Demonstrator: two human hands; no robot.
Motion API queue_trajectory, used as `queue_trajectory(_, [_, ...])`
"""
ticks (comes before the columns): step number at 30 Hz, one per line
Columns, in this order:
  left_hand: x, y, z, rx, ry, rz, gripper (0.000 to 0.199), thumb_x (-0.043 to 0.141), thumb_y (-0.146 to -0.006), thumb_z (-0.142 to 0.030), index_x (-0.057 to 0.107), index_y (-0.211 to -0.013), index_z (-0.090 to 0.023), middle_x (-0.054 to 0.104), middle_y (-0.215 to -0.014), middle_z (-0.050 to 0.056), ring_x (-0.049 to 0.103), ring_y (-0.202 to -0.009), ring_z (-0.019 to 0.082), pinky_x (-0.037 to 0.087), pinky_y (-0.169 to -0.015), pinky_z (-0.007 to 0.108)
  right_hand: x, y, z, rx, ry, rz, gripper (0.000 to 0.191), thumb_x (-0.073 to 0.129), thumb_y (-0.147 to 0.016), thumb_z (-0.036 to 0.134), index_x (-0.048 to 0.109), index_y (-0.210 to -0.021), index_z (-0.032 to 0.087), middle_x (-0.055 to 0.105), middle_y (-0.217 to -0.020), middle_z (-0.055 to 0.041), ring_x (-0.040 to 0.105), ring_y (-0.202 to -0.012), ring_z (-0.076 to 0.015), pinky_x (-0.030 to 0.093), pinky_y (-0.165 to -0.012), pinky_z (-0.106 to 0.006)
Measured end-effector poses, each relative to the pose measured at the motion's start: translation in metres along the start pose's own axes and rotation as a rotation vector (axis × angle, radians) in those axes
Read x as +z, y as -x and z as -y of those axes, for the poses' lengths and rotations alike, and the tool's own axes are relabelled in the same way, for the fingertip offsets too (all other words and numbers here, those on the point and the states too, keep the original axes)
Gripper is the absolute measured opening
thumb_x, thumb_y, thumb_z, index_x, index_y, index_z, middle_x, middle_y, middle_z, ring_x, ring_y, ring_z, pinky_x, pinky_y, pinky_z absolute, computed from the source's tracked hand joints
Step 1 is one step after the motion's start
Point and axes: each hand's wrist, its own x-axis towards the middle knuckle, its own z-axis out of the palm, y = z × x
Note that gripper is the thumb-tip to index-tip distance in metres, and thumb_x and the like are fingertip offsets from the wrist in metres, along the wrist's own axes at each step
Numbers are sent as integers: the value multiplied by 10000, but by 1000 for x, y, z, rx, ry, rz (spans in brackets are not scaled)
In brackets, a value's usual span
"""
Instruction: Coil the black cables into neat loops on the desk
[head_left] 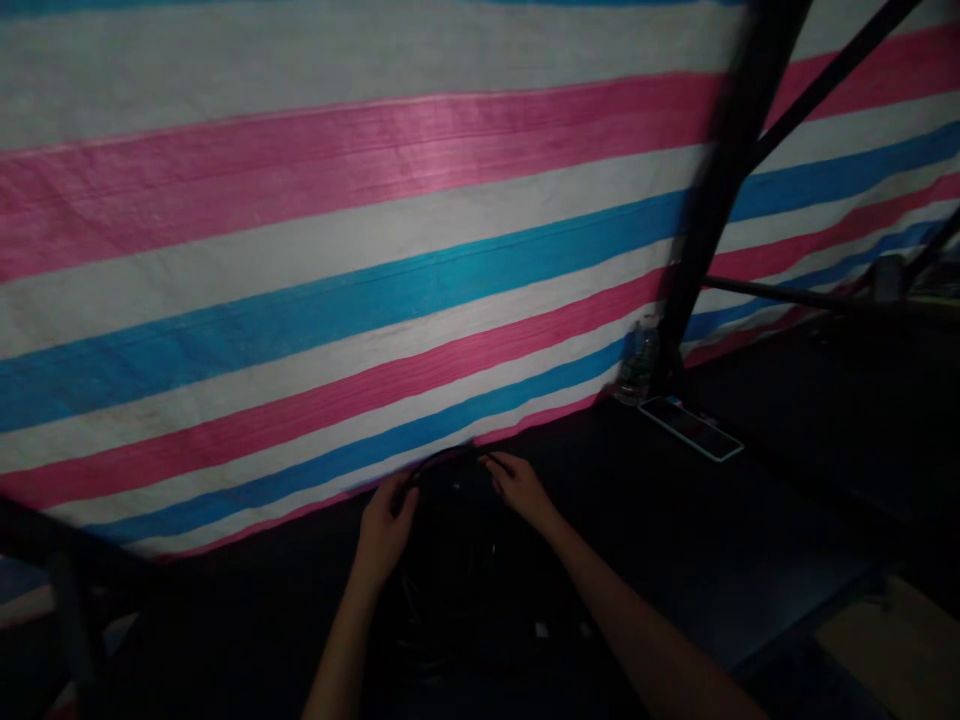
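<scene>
A thin black cable arches between my two hands, just in front of the striped sheet. My left hand has its fingers and thumb closed on the cable's left part. The other end of the arch is pinched by my right hand, thumb and fingers together. Below the hands, dark looped strands lie in shadow, and I cannot tell whether they join the held cable. A small white piece shows among them.
A striped plastic sheet rises behind the dark table. To the right lie a phone with a pale edge and a clear bottle, close to a slanted black post. Another dark frame piece stands at left.
</scene>
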Motion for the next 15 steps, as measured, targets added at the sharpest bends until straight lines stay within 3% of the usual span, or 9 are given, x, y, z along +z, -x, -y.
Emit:
queue_trajectory(4, [8,-1,-40,93,-217,72,495,714,-798,-432,631,-1232,-209,653,-1281,139,598,-1183,325,424,-1007,437,2,4,13,28,-61,137,496,572,-844,587,711,-1004,139,421,-519,60,335,-429,-87,235,-424,-222])
queue_trajectory(8, [27,3,-66,192,-403,140,221,626,-869,-438,707,-945,-247,712,-986,106,653,-927,301,432,-797,367,11,13,21,16,-69,260,459,601,-834,605,703,-928,167,437,-545,49,351,-457,-96,246,-440,-229])
queue_trajectory(11, [35,1,-65,178,-465,162,270,552,-914,-425,657,-745,-241,671,-769,67,617,-715,244,349,-657,306,19,19,22,4,-67,317,396,557,-888,568,666,-868,188,435,-561,49,363,-471,-103,272,-462,-237])
queue_trajectory(15, [28,-3,-41,139,-376,181,388,554,-898,-492,581,-625,-218,577,-613,15,533,-602,199,290,-594,283,21,21,20,-95,71,292,303,538,-927,422,628,-756,190,535,-653,13,483,-600,-135,355,-571,-257])
